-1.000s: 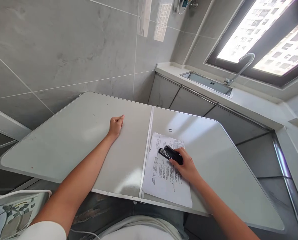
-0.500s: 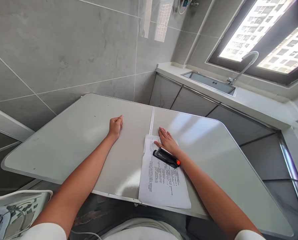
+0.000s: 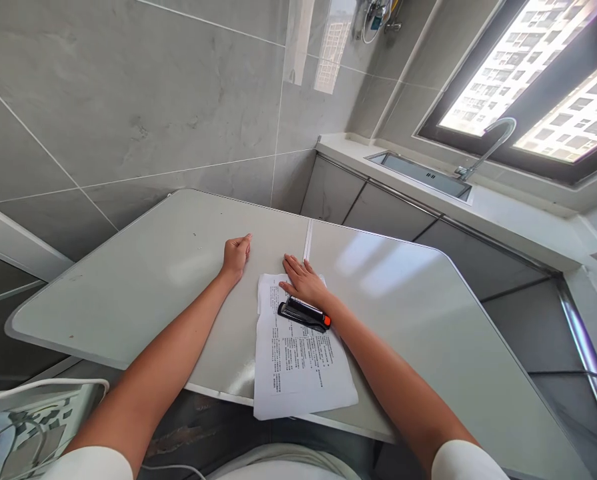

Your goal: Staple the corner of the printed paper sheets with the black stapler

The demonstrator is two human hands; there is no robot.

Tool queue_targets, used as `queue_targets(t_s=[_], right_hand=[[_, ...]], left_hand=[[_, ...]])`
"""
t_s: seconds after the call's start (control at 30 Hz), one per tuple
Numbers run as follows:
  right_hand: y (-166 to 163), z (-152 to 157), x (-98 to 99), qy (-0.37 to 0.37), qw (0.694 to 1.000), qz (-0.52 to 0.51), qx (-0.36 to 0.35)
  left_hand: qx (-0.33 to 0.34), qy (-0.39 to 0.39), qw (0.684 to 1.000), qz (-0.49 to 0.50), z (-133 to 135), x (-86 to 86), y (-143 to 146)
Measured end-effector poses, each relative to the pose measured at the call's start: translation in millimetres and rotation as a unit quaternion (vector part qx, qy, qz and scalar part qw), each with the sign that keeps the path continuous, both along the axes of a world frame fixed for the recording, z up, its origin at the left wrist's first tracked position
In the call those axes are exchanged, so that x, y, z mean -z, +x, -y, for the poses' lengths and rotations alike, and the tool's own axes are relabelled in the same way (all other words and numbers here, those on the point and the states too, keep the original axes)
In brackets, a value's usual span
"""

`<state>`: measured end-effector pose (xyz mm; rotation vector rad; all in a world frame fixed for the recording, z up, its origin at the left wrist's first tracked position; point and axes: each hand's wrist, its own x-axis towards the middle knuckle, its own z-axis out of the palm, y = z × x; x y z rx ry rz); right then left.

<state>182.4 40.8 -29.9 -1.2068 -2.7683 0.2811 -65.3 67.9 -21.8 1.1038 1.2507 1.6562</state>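
A printed sheet of paper (image 3: 303, 380) lies on the pale folding table (image 3: 118, 280), its lower edge sticking out past the table's near edge. Across its upper part rests a black stapler (image 3: 303, 315) with an orange end. My right hand (image 3: 305, 280) lies flat on the top of the sheet, fingers stretched out, just beyond the stapler; its wrist is beside the orange end. To the left, my left hand (image 3: 237, 257) rests on the table in a fist, apart from the paper. Whether anything is inside the fist is hidden.
A seam (image 3: 308, 240) splits the tabletop near its middle. Beyond it stand a tiled wall (image 3: 178, 100) and a counter with a sink (image 3: 423, 175) and faucet (image 3: 493, 147). A white basket (image 3: 53, 413) with cables and papers is at the lower left.
My right hand has slid left, and the sheet with the stapler on it has moved left along with it, across the table seam. My left hand stays in its fist at nearly the same spot.
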Motion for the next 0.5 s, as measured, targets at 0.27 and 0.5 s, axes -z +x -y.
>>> queue_targets(t_s=[0.27, 0.5], right_hand=[[-66.6, -15.8, 1.2, -0.016, 0.996, -0.010, 0.083], [-122.9, -21.8, 1.2, -0.015, 0.991, -0.038, 0.130]], left_hand=[[-0.028, 0.001, 0.998, 0.052, -3.0, -3.4, -3.7], [-0.006, -0.008, 1.000, 0.004, -10.0, -9.3, -41.1]])
